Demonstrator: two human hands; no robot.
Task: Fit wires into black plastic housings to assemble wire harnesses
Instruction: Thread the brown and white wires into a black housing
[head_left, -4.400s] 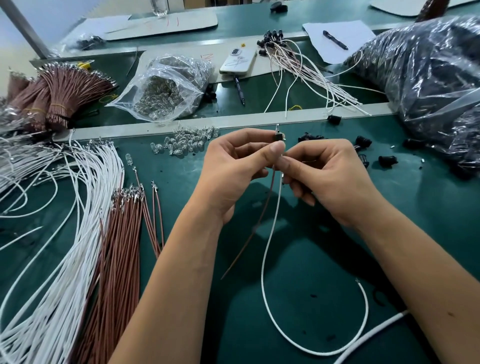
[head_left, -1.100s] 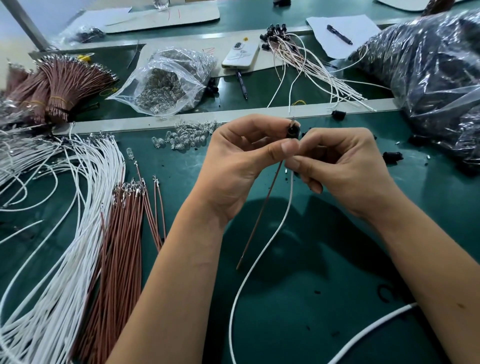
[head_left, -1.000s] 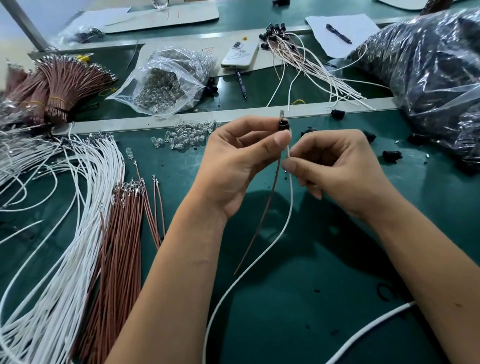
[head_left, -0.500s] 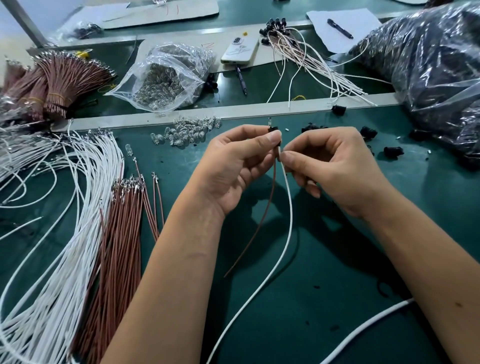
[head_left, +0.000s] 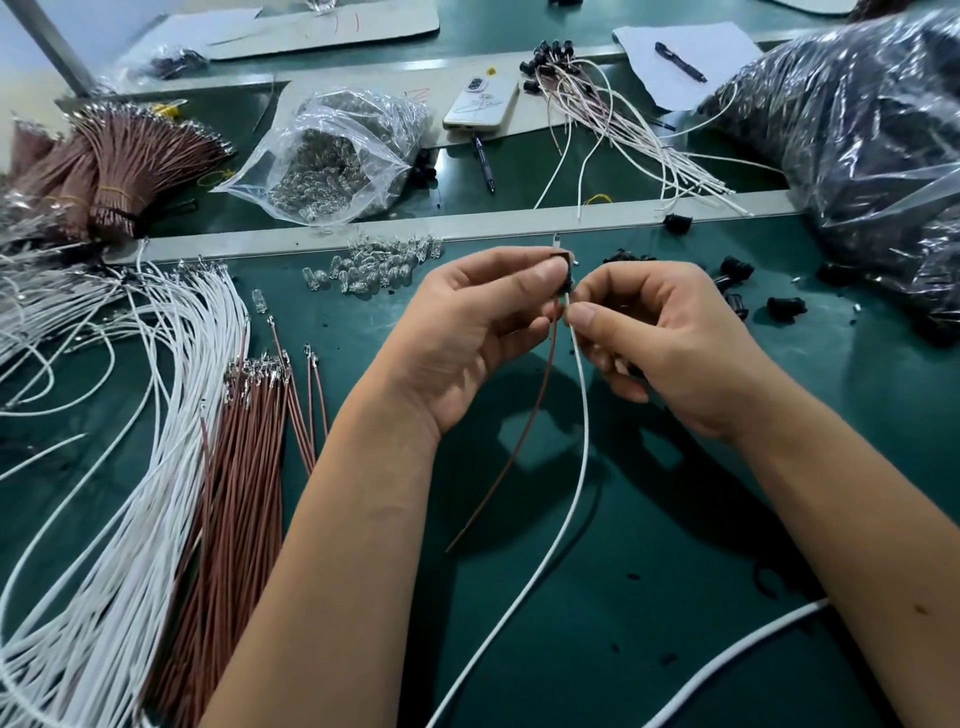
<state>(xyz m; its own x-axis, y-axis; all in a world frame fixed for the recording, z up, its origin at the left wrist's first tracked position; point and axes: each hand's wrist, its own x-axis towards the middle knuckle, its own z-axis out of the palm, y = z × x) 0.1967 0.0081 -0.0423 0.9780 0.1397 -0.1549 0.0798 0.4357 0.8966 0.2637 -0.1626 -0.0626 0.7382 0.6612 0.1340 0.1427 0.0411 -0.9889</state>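
— Where's the black housing (head_left: 563, 270)?

— Pinched in the left hand (head_left: 483, 332), raised over the green mat (head_left: 675, 545), probably to steady it.

— And the right hand (head_left: 670, 343)?

— Pinching the white wire (head_left: 582, 415) just below it, likely to feed it in beside the brown wire (head_left: 524, 431).

Green matted workbench (head_left: 649, 597), split by a pale metal rail (head_left: 467, 228). Spread at left: loose white wires (head_left: 130, 467) beside brown wires (head_left: 244, 467). Near the rail: small clear LEDs (head_left: 379, 265), scattered black plastic housings (head_left: 784, 306). Beyond it: clear bag of LEDs (head_left: 337, 156), white phone (head_left: 480, 104).
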